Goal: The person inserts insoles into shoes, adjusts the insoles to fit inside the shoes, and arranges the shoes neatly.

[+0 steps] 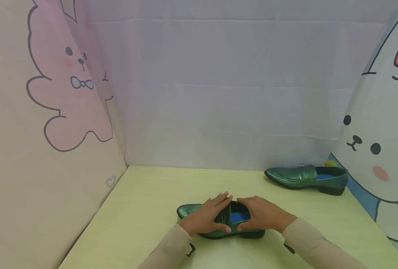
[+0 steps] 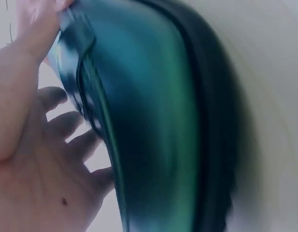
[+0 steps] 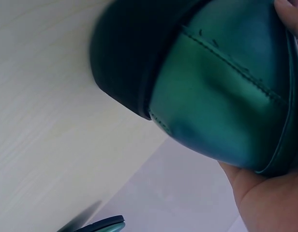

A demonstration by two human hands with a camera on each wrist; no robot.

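Note:
A metallic green loafer (image 1: 189,209) with a blue insole (image 1: 240,217) lies sole down on the table, toe to the left. My left hand (image 1: 210,215) straddles its front by the strap, thumb on the near side and fingers across the far side. At the back half, my right hand (image 1: 263,212) holds the collar, thumb near and fingers far. In the left wrist view the thumb presses the strap (image 2: 80,38). The dark heel (image 3: 125,53) and stitched back seam show in the right wrist view.
A second green loafer (image 1: 294,177) stands at the table's back right, toe also to the left. Pale cloth hangs behind the light yellow table (image 1: 145,209). Sheets printed with a pink rabbit (image 1: 74,112) and a white rabbit (image 1: 370,168) flank the sides.

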